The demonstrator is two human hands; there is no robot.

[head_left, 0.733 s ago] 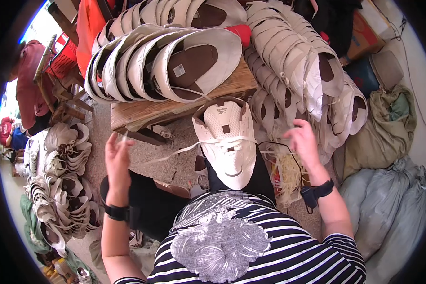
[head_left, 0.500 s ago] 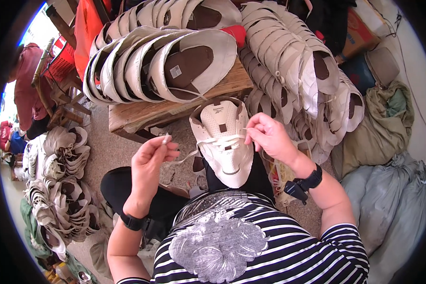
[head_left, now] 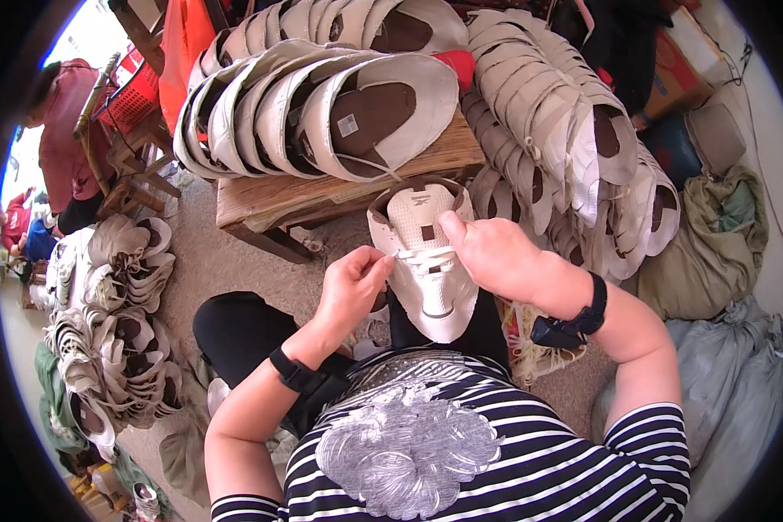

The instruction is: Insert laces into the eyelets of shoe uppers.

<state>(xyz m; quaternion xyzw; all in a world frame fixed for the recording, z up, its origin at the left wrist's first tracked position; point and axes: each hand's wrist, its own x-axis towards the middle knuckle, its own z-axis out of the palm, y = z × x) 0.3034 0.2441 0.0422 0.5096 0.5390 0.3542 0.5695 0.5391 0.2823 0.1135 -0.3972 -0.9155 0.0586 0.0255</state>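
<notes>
L hand (head_left: 353, 277) moved in to shoe (head_left: 432, 298), pinching lace (head_left: 426, 255); R hand (head_left: 498, 252) curled at its R edge, grip unclear. Shoe's over my leg, nr desk (head_left: 254, 199) edge; floor (head_left: 204, 261) betw. desk & pile (head_left: 120, 361).

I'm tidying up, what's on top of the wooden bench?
At least one row of nested pale shoe uppers sits on the wooden bench; the surface beneath is covered.

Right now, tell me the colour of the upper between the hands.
The upper is off-white, with brown lining at the collar; best seen in the head view.
</notes>
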